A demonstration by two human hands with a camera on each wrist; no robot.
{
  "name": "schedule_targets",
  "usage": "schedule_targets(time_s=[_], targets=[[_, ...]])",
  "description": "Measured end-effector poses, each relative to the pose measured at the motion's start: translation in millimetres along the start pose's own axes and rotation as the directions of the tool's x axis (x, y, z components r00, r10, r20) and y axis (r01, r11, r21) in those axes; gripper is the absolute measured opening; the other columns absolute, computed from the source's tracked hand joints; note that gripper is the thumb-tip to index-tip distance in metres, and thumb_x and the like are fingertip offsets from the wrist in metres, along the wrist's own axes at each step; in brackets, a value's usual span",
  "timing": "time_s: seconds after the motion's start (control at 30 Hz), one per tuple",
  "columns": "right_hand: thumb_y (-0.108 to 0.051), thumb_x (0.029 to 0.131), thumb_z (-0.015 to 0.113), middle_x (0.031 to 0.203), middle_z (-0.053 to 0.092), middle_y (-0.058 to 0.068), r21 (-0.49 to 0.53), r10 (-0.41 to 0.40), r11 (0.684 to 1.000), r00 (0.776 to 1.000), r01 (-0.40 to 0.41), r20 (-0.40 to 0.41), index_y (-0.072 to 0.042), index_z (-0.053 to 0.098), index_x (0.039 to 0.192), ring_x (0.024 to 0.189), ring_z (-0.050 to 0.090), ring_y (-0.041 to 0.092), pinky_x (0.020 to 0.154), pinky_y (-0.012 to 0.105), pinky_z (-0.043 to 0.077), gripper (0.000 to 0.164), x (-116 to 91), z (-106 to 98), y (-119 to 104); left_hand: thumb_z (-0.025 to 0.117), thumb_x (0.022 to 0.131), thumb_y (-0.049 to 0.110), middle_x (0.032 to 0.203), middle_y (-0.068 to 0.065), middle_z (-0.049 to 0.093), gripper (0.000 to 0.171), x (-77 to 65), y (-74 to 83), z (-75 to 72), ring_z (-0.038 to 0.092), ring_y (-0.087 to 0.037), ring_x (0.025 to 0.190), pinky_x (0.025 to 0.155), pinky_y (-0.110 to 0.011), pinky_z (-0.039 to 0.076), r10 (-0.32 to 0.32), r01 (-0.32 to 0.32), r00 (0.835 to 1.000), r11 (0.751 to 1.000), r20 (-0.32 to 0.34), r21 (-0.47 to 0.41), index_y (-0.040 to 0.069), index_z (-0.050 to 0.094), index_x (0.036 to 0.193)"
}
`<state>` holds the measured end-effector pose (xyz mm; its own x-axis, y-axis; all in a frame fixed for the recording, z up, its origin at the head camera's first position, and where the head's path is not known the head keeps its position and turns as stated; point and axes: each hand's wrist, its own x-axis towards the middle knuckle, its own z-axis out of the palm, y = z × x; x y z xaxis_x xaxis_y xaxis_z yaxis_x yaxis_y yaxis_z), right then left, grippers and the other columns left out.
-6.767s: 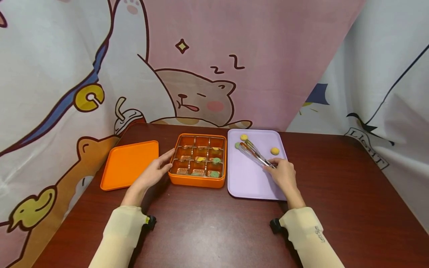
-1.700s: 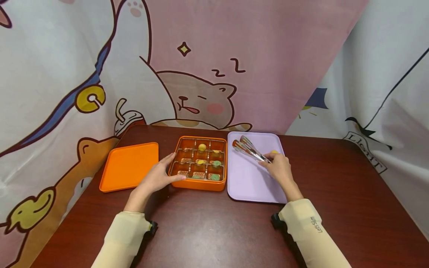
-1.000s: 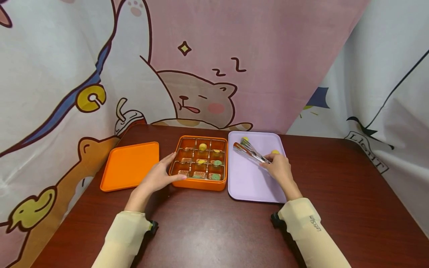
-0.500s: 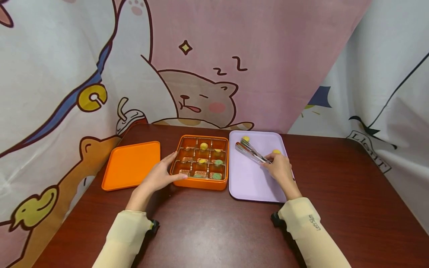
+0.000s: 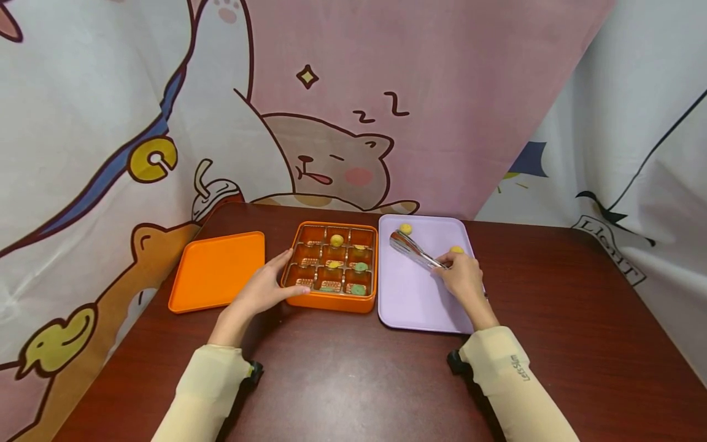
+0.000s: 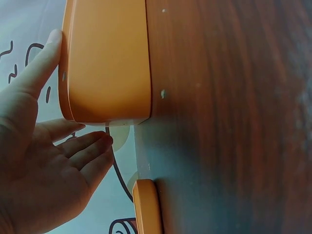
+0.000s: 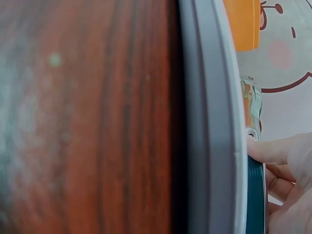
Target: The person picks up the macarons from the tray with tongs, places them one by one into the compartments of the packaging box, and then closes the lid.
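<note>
In the head view, my right hand (image 5: 463, 276) grips metal tongs (image 5: 415, 250) over the lilac tray (image 5: 420, 307). The tong arms lie close together; whether anything sits between their tips is hidden. The right wrist view shows the tongs' teal handle (image 7: 255, 195) under my thumb. Yellow round, macaron-like pieces lie on the tray: one (image 5: 405, 228) beyond the tong tips, one (image 5: 456, 249) behind my right fingers. My left hand (image 5: 262, 291) rests against the orange box (image 5: 331, 301), thumb along its front rim, fingers at its left side. A yellow round piece (image 5: 337, 240) sits in the back middle compartment.
The box's clear divided insert also holds flat green pieces (image 5: 358, 289) in its right column and a yellow one (image 5: 334, 264) in the centre. An orange lid (image 5: 218, 270) lies left of the box. A printed curtain (image 5: 442, 123) hangs behind the table.
Since the earliest frame, a yellow round piece has appeared in the back middle compartment. Over the last second the tong arms have come together. My left hand stays at the box.
</note>
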<state>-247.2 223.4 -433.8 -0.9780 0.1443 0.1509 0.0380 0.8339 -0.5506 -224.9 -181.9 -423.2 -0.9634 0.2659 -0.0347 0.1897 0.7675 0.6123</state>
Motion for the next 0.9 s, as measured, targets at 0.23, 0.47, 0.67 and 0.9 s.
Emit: schedule_targets(time_s=[0.23,0.47,0.67,0.9], targets=[[-0.015,0.085,0.076,0.092,0.073,0.015,0.004,-0.004,1.0,1.0,0.004,-0.016,-0.006,0.077,0.1,0.087,0.066,0.035,0.07,0.048,0.045,0.017,-0.5,-2.3,0.6,0.075,0.084,0.051,0.164,-0.021,0.025,0.102,-0.1,0.6,-0.3,0.031,-0.044,0.147,0.117,-0.061,0.031,0.002,-0.002,1.0,1.0,-0.001,-0.006,0.003,0.024,0.158],[-0.016,0.084,0.077,0.088,0.075,0.013,0.004,-0.025,1.0,0.999,0.025,-0.044,-0.008,0.079,0.097,0.081,0.068,0.03,0.063,0.04,0.043,0.016,-1.4,-4.5,-0.2,0.075,0.084,0.051,0.163,-0.022,0.025,0.102,-0.3,1.1,-0.6,0.031,-0.044,0.147,0.117,-0.061,0.03,0.002,-0.002,1.0,1.0,0.0,-0.005,0.003,0.024,0.158],[-0.016,0.084,0.077,0.09,0.076,0.013,0.004,-0.037,0.999,0.998,0.037,-0.05,-0.009,0.079,0.099,0.084,0.068,0.031,0.067,0.045,0.045,0.016,-3.1,-8.2,-2.0,0.076,0.084,0.051,0.164,-0.021,0.024,0.102,-0.6,1.5,-0.8,0.03,-0.043,0.148,0.117,-0.061,0.03,-0.004,0.004,1.0,1.0,0.005,-0.015,0.003,0.023,0.158],[-0.017,0.085,0.077,0.092,0.076,0.013,0.015,-0.041,0.999,0.998,0.042,-0.048,-0.008,0.078,0.1,0.086,0.069,0.032,0.069,0.046,0.046,0.017,-7.0,-13.6,-7.6,0.075,0.085,0.052,0.163,-0.022,0.026,0.102,0.4,1.7,-0.6,0.031,-0.044,0.147,0.117,-0.061,0.031,0.002,-0.002,1.0,1.0,0.003,-0.013,0.003,0.023,0.158]])
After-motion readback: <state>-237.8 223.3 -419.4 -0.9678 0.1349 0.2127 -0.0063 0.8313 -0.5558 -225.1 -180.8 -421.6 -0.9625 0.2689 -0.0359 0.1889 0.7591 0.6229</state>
